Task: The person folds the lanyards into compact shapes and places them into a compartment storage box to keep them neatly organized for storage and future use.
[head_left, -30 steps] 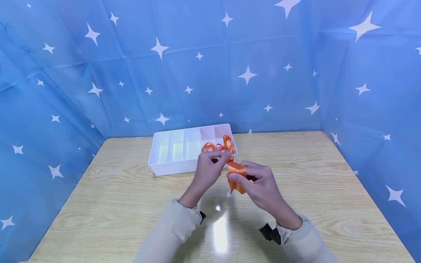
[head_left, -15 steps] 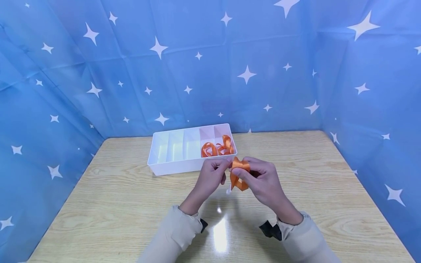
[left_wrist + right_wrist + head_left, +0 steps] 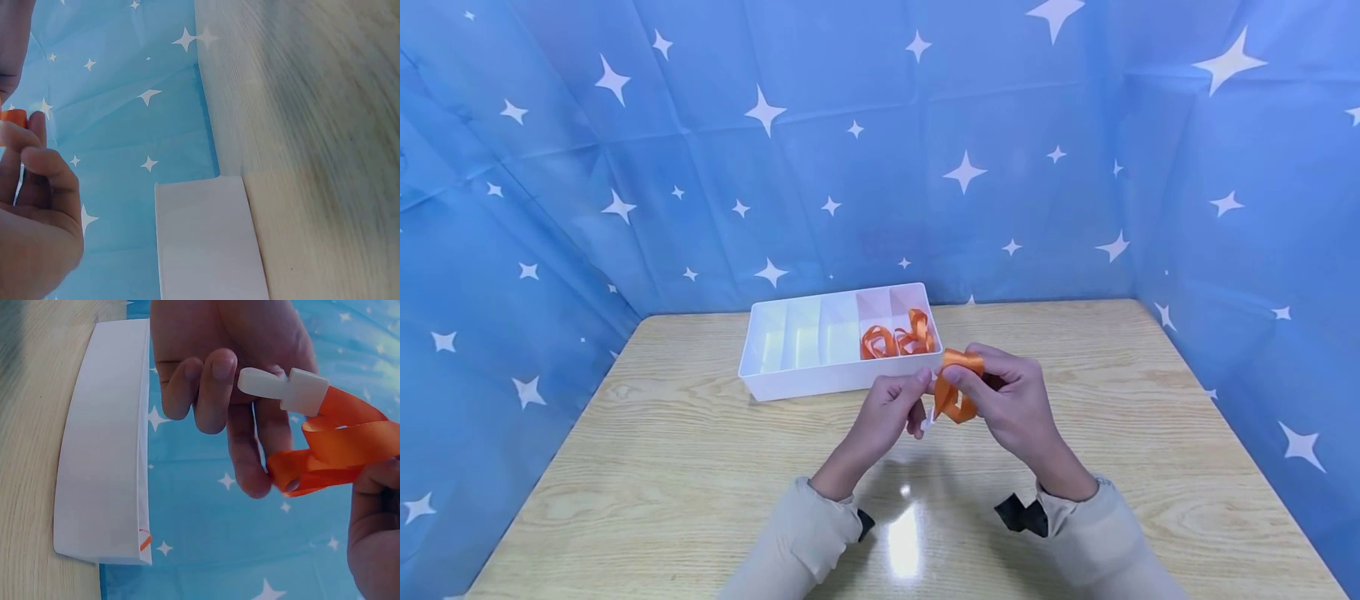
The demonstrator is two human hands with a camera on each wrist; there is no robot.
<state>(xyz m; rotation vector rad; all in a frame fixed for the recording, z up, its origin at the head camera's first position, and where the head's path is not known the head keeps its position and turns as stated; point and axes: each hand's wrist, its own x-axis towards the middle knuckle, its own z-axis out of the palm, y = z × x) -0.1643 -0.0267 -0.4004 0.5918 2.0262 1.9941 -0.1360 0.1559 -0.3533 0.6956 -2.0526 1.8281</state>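
My right hand pinches a folded orange lanyard between thumb and fingers, in the air just in front of the white box. From the bundle's near side sticks out its white plastic clip, seen large in the right wrist view. My left hand is on the bundle's left side. Its thumb and index finger pinch the end loop of the strap, while the other fingers are curled near the clip. In the left wrist view a bit of orange strap shows behind the left fingertips.
Behind the hands, a white divided box stands on the wooden table. One coiled orange lanyard lies in its fourth compartment, another orange lanyard in the rightmost. A blue star-patterned curtain encloses the back and sides.
The loose strap by the left hand has been gathered into a more compact bundle. Both hands have shifted slightly right, the left one coming down from the box's front rim, the right one rising.
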